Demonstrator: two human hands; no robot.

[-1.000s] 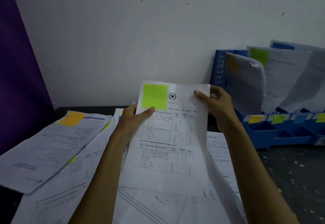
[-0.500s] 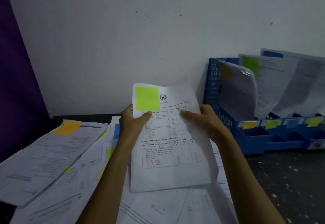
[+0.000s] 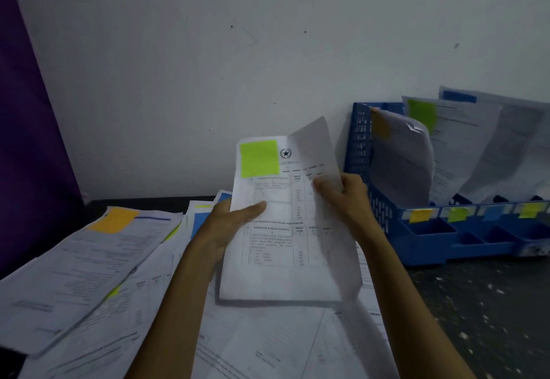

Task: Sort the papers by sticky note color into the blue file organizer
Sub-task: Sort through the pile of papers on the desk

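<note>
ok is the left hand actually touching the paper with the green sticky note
Touching. The head view shows the left hand holding the paper, thumb pressed across its printed front below the green sticky note.

Both hands up: left hand [image 3: 226, 223] and right hand [image 3: 342, 197] grip a white printed sheet [image 3: 285, 247] bearing a lime-green sticky note [image 3: 259, 158], beside the blue plastic file organizer [image 3: 387, 214].

Two slim forearms [image 3: 190, 304], bare along all that shows, near edge to wrist. The left hand [image 3: 229, 225] and right hand [image 3: 346, 200] are bare too. Fingernails look short, but motion blur leaves that unsure.
</note>
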